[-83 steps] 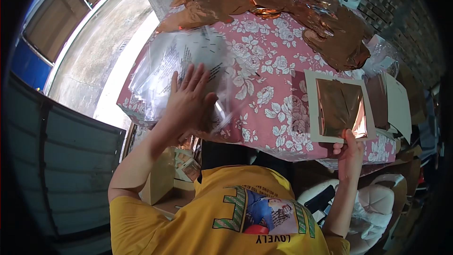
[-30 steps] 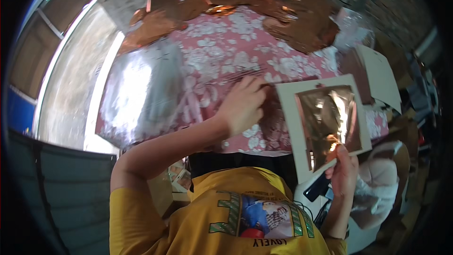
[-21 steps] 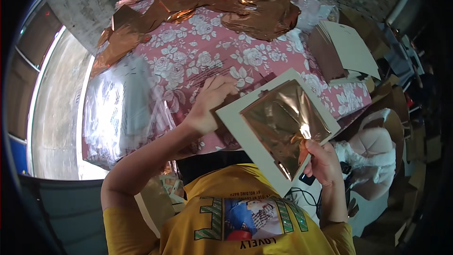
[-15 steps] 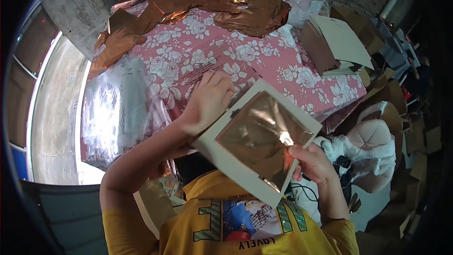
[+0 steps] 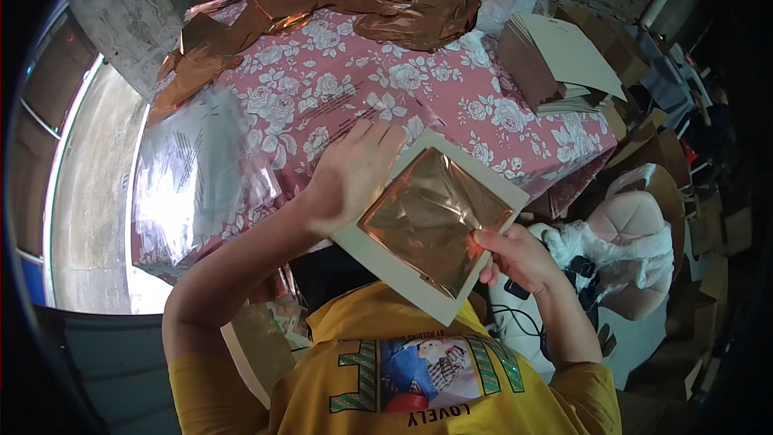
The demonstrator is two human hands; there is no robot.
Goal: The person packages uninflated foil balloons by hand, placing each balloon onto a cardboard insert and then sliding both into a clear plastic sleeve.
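My right hand (image 5: 519, 256) grips a cream card (image 5: 509, 185) by its lower right side, with the thumb on top. A shiny copper foil sheet (image 5: 439, 217) lies over the middle of the card, leaving a pale border round it. The card is tilted above the near edge of the table. Just beyond its upper left corner, my left hand (image 5: 358, 167) has its fingers bent down and together on a clear printed plastic bag (image 5: 328, 109) lying on the tablecloth. Those fingertips are partly hidden.
The table has a pink floral cloth (image 5: 278, 105). Clear bags (image 5: 189, 185) are piled at its left, crumpled copper foil (image 5: 415, 12) along the back, and a stack of cream cards (image 5: 568, 56) at the right. A padded chair (image 5: 632, 238) stands beside the table.
The card and my right hand have shifted slightly left and up, and the foil now looks flatter on the card. My left hand stays beside the card's corner. The view has shifted slightly.
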